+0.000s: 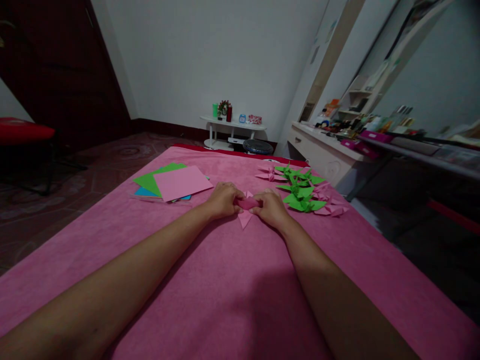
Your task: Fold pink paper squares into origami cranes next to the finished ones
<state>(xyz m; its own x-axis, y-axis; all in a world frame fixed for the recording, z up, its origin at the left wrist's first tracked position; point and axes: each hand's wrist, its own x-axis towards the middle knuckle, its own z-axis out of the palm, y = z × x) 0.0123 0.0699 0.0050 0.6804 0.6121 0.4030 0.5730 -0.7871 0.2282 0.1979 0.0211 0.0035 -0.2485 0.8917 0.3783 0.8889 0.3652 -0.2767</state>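
A partly folded pink paper piece (246, 206) lies on the pink cloth (232, 290) at the middle of the view. My left hand (222, 200) pinches its left side with curled fingers. My right hand (270, 208) pinches its right side the same way. Pointed flaps of the paper stick out above and below the hands. Both forearms stretch forward over the cloth.
A stack of flat paper sheets (176, 183), pink on top with green and blue under it, lies to the left. Several folded green and pink paper cranes (303, 192) sit to the right. A cluttered dresser (337, 150) stands at right, a small white shelf (232, 131) by the far wall.
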